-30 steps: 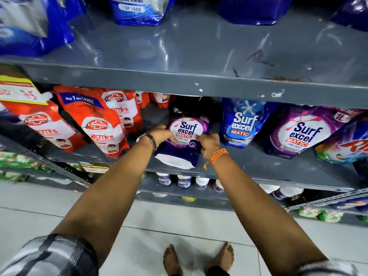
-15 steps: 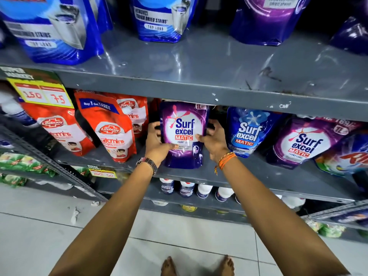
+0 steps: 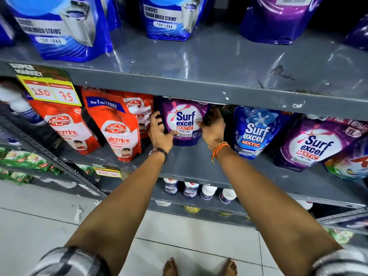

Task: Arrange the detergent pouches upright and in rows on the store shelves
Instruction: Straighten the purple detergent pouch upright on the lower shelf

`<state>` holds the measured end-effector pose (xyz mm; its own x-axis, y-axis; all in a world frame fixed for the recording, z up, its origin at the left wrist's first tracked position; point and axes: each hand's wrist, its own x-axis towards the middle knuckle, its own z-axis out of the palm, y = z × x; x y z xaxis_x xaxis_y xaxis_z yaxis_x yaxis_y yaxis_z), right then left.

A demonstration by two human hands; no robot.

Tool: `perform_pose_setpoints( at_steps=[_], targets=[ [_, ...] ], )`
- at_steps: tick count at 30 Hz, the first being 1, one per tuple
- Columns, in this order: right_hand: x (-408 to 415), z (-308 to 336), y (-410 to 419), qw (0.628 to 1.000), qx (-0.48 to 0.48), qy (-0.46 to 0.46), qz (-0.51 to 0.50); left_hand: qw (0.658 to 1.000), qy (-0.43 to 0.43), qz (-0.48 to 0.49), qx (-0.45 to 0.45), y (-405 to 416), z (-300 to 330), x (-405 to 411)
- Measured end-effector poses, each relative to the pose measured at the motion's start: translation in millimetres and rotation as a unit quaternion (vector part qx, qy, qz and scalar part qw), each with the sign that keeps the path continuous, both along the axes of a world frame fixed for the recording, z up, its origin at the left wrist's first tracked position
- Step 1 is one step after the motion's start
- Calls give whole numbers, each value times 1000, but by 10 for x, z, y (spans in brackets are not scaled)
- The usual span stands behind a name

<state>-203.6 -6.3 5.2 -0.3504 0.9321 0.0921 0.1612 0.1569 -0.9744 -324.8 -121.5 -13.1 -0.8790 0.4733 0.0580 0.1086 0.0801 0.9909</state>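
Note:
A purple Surf excel pouch (image 3: 184, 121) stands upright on the middle grey shelf (image 3: 191, 166), set back under the shelf above. My left hand (image 3: 159, 132) grips its left edge and my right hand (image 3: 213, 129) grips its right edge. To its right a blue Surf excel pouch (image 3: 256, 130) leans forward, and beyond that leans a second purple Surf excel pouch (image 3: 316, 145). The held pouch's top is partly hidden by the upper shelf's edge.
Red Lifebuoy pouches (image 3: 117, 126) stand left of the held pouch. Blue pouches (image 3: 61, 26) and a purple pouch (image 3: 278, 18) stand on the upper shelf (image 3: 219, 76). White bottles (image 3: 189, 189) fill the lower shelf. A yellow price tag (image 3: 49, 90) hangs at left. Tiled floor lies below.
The purple pouch went from tilted at the shelf's front edge to upright, then back deeper onto the shelf. Both hands followed it inward.

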Motion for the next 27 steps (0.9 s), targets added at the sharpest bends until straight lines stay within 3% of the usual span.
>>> perform_pose_setpoints(
  at_steps=[3, 7, 11, 12, 16, 19, 23, 27],
  targets=[
    [46, 56, -71, 1000, -11, 8, -11, 1000, -12, -18, 4, -73, -7, 40],
    [398, 170, -294, 985, -122, 122, 0, 999, -38, -30, 22, -289, 16, 232],
    [1348, 85, -516, 921, -259, 285, -53, 999, -39, -28, -3, -525, -91, 683],
    [1639, 20, -521, 918, -256, 291, -88, 998, -43, -37, -5, -547, -124, 833],
    [2735, -130, -353, 945, -130, 217, -207, 987, -51, -146, -35, -392, -174, 1510],
    [3276, -137, -1, 949, -94, 187, -237, 962, -39, -263, -68, -40, -130, 2071],
    [3602, -133, 517, 979, -82, 77, -167, 926, -3, -365, -98, 587, -130, 2683],
    [3626, -131, 916, 992, -80, 63, -74, 931, 62, -326, -154, 1159, -158, 3036]
  ],
)
